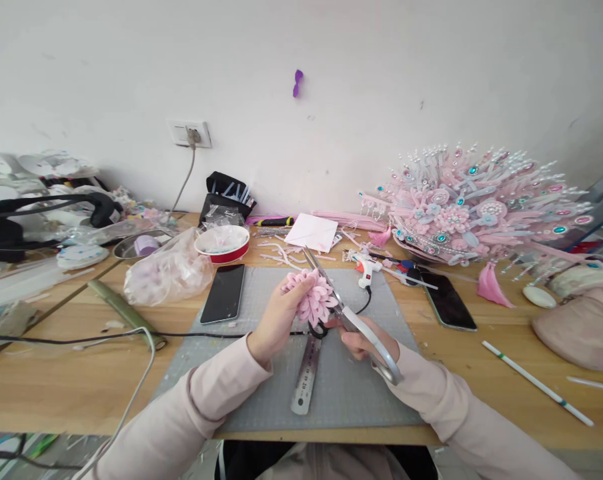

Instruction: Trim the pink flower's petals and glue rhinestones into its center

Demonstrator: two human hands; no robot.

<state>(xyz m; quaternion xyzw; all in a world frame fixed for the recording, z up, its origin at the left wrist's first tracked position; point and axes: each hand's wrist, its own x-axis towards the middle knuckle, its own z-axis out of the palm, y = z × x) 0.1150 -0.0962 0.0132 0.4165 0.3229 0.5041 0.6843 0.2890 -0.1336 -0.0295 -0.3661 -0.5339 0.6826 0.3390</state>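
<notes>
Over the middle of the grey cutting mat point(261, 400), my left hand point(277, 312) pinches a pink many-petalled flower point(312, 300) from its left side. My right hand point(364, 339) grips the light-grey handles of a pair of scissors point(351, 317). Their blades point up and left and lie against the flower's right edge; the blades look partly apart. Below the flower a steel ruler point(306, 380) lies on the mat, with a black cable running past its upper end. Some fingers of my right hand are hidden behind the scissor handles.
A white glue gun point(367, 270) lies behind the mat. Phones lie left point(224, 293) and right point(449, 301). A large pink beaded headdress point(476, 207) stands back right. At left are a plastic bag point(171, 268), a red-white bowl point(223, 245) and a green tube point(126, 312).
</notes>
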